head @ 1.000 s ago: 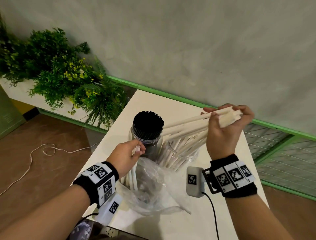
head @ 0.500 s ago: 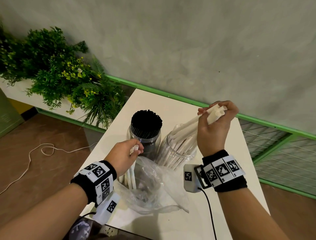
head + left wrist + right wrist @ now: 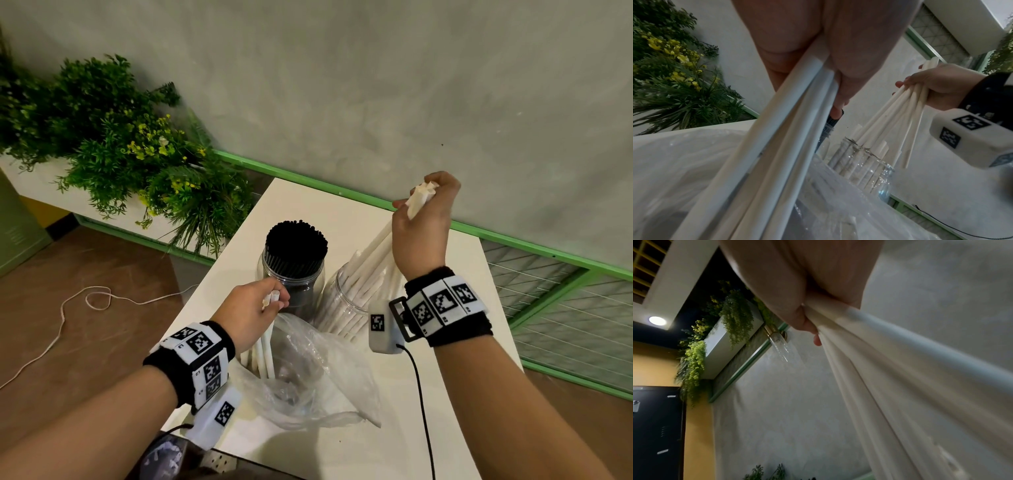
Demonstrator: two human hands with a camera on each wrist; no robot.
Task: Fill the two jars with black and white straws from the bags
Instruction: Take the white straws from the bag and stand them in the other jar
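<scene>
Two clear jars stand side by side on the white table (image 3: pixel 455 404). The left jar (image 3: pixel 293 270) is packed with black straws. The right jar (image 3: pixel 346 301) holds white straws. My right hand (image 3: pixel 423 219) grips a bunch of white straws (image 3: pixel 378 246) by their top ends, steeply tilted, with their lower ends over or in the right jar (image 3: pixel 863 160). My left hand (image 3: pixel 255 308) holds a few white straws (image 3: pixel 265 353) upright in the clear plastic bag (image 3: pixel 308 377). The left wrist view shows these straws (image 3: pixel 789 129) under the palm.
A planter with green plants and yellow flowers (image 3: pixel 113 154) stands left of the table. A green-framed wire fence (image 3: pixel 555 305) runs behind and to the right. A white cord (image 3: pixel 68 308) lies on the brown floor. A black cable (image 3: pixel 423 404) crosses the table near my right wrist.
My right hand has swung its bunch of white straws from nearly level to steeply upright over the right jar. My left hand has stayed at the bag with its straws.
</scene>
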